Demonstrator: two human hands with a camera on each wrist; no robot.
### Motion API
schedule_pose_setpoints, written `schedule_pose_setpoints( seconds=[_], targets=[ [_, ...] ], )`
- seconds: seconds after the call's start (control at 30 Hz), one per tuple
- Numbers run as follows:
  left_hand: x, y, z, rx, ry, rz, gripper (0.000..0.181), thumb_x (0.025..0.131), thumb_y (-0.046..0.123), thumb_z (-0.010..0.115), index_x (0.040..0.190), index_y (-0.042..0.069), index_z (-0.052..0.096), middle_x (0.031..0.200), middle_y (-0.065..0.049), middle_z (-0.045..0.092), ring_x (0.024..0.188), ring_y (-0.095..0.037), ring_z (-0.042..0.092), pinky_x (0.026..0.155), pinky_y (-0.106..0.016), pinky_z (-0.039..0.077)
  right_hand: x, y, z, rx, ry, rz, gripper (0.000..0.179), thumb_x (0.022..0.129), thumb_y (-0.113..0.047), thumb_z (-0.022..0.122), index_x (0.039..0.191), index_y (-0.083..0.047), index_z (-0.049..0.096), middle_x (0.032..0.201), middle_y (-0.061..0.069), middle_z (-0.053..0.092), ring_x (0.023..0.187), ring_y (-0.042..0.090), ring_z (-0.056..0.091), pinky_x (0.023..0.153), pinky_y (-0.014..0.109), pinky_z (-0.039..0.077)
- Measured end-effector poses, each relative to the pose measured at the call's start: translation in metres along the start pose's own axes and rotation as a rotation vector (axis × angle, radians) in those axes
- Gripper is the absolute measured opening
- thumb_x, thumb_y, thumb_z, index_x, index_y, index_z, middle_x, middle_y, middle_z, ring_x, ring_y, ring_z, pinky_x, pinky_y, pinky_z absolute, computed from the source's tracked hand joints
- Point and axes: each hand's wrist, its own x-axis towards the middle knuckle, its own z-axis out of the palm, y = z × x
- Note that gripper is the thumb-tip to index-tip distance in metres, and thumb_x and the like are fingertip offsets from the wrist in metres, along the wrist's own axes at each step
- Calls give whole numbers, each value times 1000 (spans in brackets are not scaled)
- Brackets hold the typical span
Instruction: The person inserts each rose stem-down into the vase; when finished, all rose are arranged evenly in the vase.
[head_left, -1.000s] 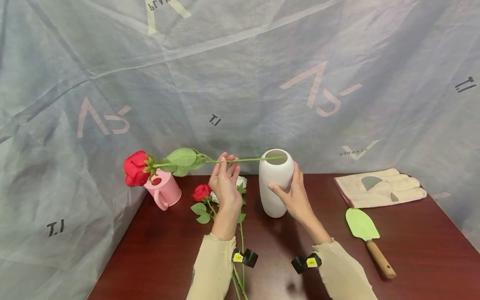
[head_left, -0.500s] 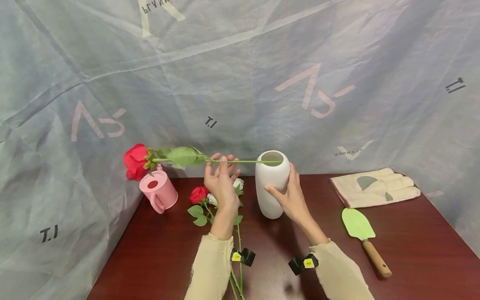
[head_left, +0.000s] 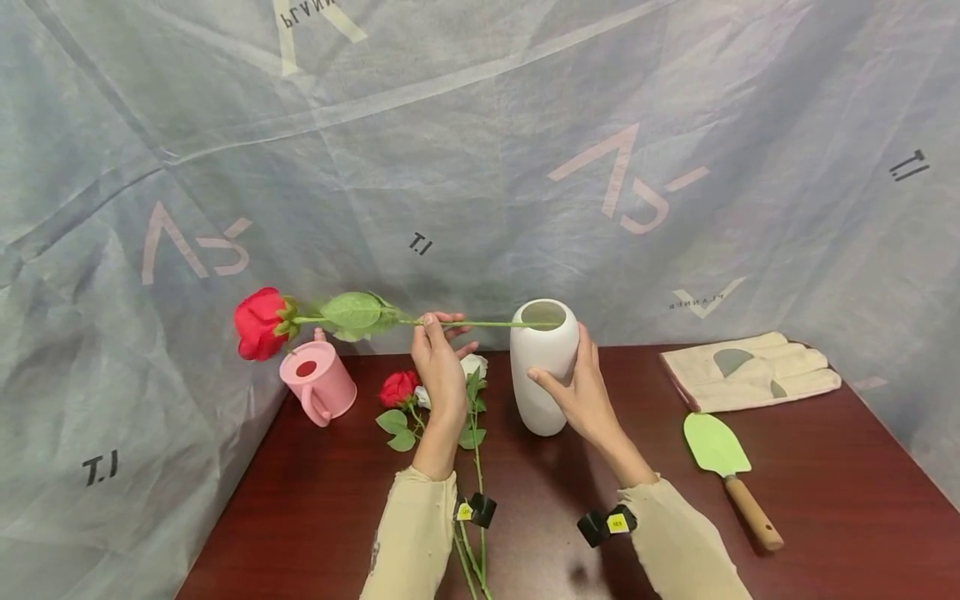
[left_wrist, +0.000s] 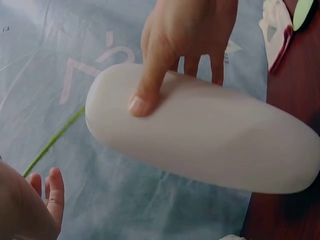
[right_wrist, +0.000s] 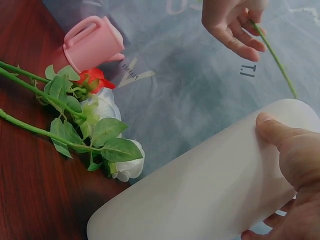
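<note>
A long-stemmed red rose [head_left: 258, 323] lies almost level in the air, its bloom to the left. My left hand [head_left: 441, 367] pinches its green stem between thumb and fingers. The stem's far end reaches into the mouth of the white vase [head_left: 538, 379]; its tip inside is hard to make out. With the thumb on the near side, my right hand [head_left: 588, 400] holds the vase around its right side. In the right wrist view the stem [right_wrist: 275, 55] runs from the left hand to the vase's rim.
Another red rose [head_left: 398, 388] and white roses [right_wrist: 129, 159] lie on the dark table [head_left: 315, 500], partly behind the left arm. A pink watering can [head_left: 330, 383] stands at the left. At the right are a glove [head_left: 750, 373] and a green trowel [head_left: 716, 443] with a wooden handle.
My left hand's fingers have drawn in around the stem. The rose has shifted slightly left after a small dip and rise. The right hand keeps its hold on the vase.
</note>
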Motion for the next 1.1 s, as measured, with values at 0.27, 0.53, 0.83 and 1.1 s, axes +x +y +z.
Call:
schedule_pose_setpoints(
  seconds=[0.27,0.53,0.83,1.1],
  targets=[
    [0,-2,-2,16,-71,-21,34,104,24,28,99,-2,50,99,-18,56,85,-25,55,63,-32,50,-1,0,0,13,-12,-1,92,79,-30,76,147,-14,16,137,16,29,117,31,39,91,52,38],
    [3,-2,4,116,-111,33,29,101,14,40,105,-7,60,109,-12,61,94,-35,57,76,-42,51,0,0,0,14,-6,-6,91,79,-31,75,147,-15,16,136,16,30,117,30,40,90,51,39],
    [2,-4,3,64,1,32,32,96,11,51,123,-2,37,97,-23,66,87,-34,63,64,-30,53,-1,1,1,15,7,-7,91,79,-30,76,147,-14,17,135,16,30,116,30,40,89,51,39],
    [5,-7,-1,79,33,20,27,97,18,52,116,4,40,94,-15,69,76,-22,64,64,-38,53,-1,-1,1,15,5,-1,91,79,-31,76,147,-14,17,134,16,31,115,30,42,89,51,39]
  ],
)
